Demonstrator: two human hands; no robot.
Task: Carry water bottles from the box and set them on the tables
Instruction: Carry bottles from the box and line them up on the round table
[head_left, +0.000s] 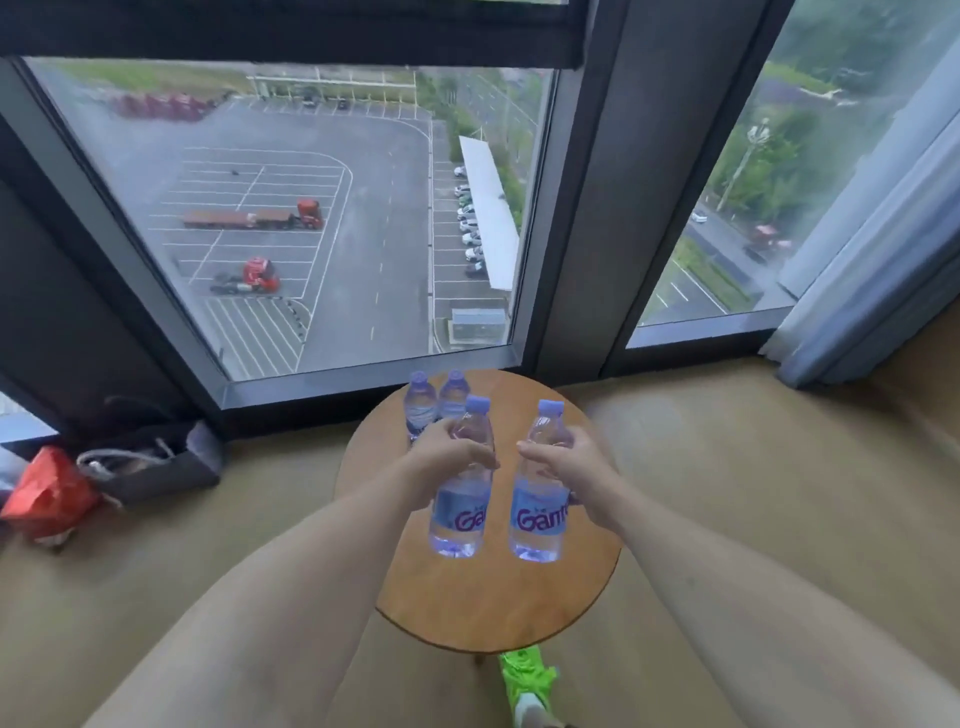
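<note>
Placing step: the left hand (449, 454) grips one bottle (460, 512), the right hand (558, 465) another (537, 512), both seemingly just above the round table (519, 613) centre. Two bottles (436, 402) stand at its far edge. Next: lower both upright.

At twelve o'clock, our left hand (451, 451) hides the lower parts of two far bottles (421, 402) on the round table (498, 597). Our fingers cover both held bottles' (460, 512) middles, and their labels read only partly. At six o'clock, the frame's edge cuts off a green shoe (527, 680).
</note>
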